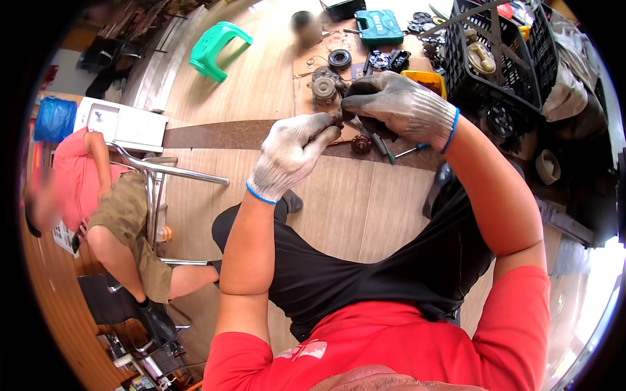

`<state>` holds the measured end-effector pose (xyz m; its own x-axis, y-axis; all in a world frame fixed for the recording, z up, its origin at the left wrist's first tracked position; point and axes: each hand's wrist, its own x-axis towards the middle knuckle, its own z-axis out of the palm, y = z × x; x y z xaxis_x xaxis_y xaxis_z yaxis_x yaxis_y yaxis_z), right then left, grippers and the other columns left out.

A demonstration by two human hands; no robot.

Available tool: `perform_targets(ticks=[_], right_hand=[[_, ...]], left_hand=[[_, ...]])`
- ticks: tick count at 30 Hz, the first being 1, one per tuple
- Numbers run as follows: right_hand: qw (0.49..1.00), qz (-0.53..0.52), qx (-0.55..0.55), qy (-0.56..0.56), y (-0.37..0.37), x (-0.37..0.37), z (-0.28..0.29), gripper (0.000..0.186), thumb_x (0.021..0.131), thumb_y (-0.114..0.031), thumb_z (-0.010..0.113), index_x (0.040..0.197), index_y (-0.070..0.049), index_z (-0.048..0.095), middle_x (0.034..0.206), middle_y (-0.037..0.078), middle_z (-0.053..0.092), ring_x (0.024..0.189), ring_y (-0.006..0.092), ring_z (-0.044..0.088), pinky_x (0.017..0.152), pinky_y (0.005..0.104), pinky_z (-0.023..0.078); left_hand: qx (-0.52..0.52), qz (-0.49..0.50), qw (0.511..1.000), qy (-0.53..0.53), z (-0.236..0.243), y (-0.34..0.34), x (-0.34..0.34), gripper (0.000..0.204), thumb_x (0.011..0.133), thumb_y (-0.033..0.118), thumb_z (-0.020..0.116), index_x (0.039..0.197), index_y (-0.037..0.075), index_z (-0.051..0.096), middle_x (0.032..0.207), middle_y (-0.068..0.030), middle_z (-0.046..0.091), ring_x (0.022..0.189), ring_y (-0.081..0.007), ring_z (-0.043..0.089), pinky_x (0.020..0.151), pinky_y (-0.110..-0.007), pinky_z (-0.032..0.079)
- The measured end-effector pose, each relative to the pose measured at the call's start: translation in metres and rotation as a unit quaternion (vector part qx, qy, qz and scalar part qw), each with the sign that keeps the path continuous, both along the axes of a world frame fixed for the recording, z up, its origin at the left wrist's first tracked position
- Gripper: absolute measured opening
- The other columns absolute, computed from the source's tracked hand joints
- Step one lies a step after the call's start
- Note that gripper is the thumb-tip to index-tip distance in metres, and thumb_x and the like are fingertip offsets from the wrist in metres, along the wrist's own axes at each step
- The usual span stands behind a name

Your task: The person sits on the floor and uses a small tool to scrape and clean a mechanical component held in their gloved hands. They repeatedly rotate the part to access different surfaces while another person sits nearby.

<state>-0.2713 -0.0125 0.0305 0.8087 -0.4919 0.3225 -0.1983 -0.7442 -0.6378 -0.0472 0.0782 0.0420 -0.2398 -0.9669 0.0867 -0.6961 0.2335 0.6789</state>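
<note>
Both my hands wear whitish knit work gloves with blue cuffs, and the right glove is dark with grime at the fingers. My left hand (291,155) is closed, with a small reddish-brown part (337,120) at its fingertips. Close beside it, my right hand (407,109) has its fingers pressed together; what they hold, if anything, is hidden by the glove. The fingertips of the two hands nearly meet. Just below them on the floor lies a round reddish-brown coil-like part (360,144). Beyond my left fingers sits a round grey metal housing (324,89).
A black ring-shaped part (339,59), a yellow tray (427,81) and a teal tool case (380,27) lie ahead. Black crates (489,58) stand at right. A screwdriver (411,151) lies near my right foot. A green stool (218,51) and a seated person (98,189) are at left.
</note>
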Motion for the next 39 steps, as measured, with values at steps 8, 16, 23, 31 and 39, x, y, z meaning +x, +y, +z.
perform_targets(ticks=[8,16,23,31,39], right_hand=[[0.948,-0.04,0.317,0.001,0.022,0.014,0.017,0.018,0.101,-0.011,0.06,0.111,-0.003,0.073,0.089,0.01,0.068,0.075,0.0176,0.063,0.068,0.0314,0.049],[0.862,-0.108,0.491,-0.073,0.036,0.03,0.003,0.023,0.098,-0.022,0.066,0.093,0.0,0.072,0.068,0.0,0.061,0.058,0.0075,0.054,0.051,0.0259,0.043],[0.884,-0.082,0.459,-0.031,0.042,0.037,-0.004,0.026,0.1,-0.025,0.06,0.092,-0.002,0.069,0.068,0.004,0.062,0.058,0.0102,0.056,0.051,0.0282,0.045],[0.941,-0.008,0.334,-0.054,0.037,0.039,-0.027,0.018,0.099,-0.018,0.061,0.092,-0.002,0.067,0.069,0.003,0.059,0.059,0.0109,0.057,0.052,0.0278,0.044],[0.969,0.007,0.246,-0.009,0.022,0.034,-0.03,0.01,0.091,-0.004,0.064,0.099,-0.004,0.07,0.078,0.002,0.062,0.068,0.0125,0.062,0.058,0.0304,0.051]], left_hand=[[0.006,0.071,0.989,0.133,-0.012,-0.006,0.01,0.032,0.102,0.013,0.06,0.127,-0.006,0.067,0.11,-0.0146,0.075,0.1,-0.0142,0.067,0.093,-0.029,0.052],[0.065,0.088,0.895,0.433,-0.025,-0.009,0.005,0.04,0.107,0.018,0.056,0.137,-0.009,0.057,0.121,-0.0194,0.07,0.112,-0.0259,0.068,0.103,-0.038,0.052],[0.121,0.098,0.709,0.688,-0.033,-0.014,0.006,0.038,0.107,0.027,0.055,0.134,0.001,0.058,0.122,-0.0187,0.07,0.114,-0.0364,0.068,0.103,-0.051,0.055],[0.125,0.08,0.654,0.742,-0.036,-0.019,0.016,0.04,0.108,0.035,0.051,0.132,0.004,0.062,0.123,-0.0151,0.071,0.115,-0.0348,0.067,0.097,-0.052,0.057],[0.176,0.014,0.685,0.707,-0.032,-0.013,0.024,0.044,0.107,0.039,0.053,0.126,0.002,0.066,0.099,-0.012,0.073,0.09,-0.0319,0.067,0.082,-0.047,0.057]])
